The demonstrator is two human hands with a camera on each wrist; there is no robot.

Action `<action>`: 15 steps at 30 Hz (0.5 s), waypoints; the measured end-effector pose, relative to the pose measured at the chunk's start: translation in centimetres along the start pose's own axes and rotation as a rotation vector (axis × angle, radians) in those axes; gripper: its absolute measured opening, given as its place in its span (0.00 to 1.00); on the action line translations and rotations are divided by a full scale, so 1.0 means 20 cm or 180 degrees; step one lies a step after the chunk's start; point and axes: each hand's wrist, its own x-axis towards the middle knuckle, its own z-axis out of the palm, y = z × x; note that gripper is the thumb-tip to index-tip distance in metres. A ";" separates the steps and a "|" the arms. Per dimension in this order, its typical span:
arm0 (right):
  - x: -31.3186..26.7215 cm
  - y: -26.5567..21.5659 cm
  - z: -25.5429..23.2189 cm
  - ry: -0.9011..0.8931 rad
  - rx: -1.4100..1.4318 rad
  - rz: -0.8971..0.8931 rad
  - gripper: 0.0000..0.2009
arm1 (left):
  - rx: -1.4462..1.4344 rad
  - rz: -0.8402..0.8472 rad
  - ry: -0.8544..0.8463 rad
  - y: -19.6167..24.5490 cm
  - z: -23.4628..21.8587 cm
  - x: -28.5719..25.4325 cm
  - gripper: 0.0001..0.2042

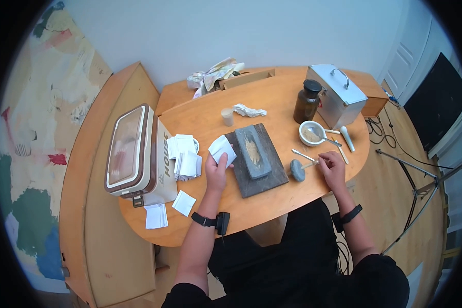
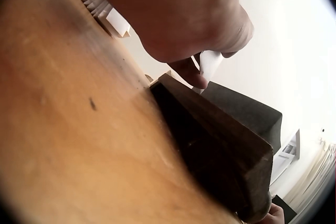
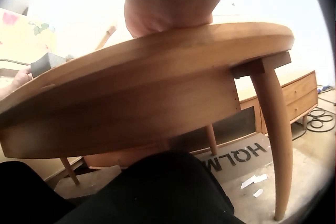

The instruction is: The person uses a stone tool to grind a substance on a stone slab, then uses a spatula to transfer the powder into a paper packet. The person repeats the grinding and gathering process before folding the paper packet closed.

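Note:
My left hand pinches a folded white paper, thumb on top, just left of a grey stone slab. Tan powder is spread along that slab, which lies on a dark board. In the left wrist view the paper shows below the fingers. At the table's right front is my right hand, fingers bent. Its fingertips overlap the ends of a small white spoon and of the stick on a round grey stone; I cannot tell whether it pinches either.
White paper squares lie beside a cream box at the left. Further right stand a white mortar with powder and a metal spoon, a white pestle, a brown bottle and a metal case. A small cup is behind the slab.

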 end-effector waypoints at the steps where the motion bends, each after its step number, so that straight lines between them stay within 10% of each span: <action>1: 0.00 -0.01 0.00 0.0003 0.0011 0.0003 0.05 | 0.0011 0.0001 -0.0003 -0.01 0.00 0.00 0.20; 15: -0.04 -0.17 -0.06 0.0819 0.0837 -0.0325 0.08 | 0.0171 0.0069 -0.0038 0.15 0.11 -0.08 0.18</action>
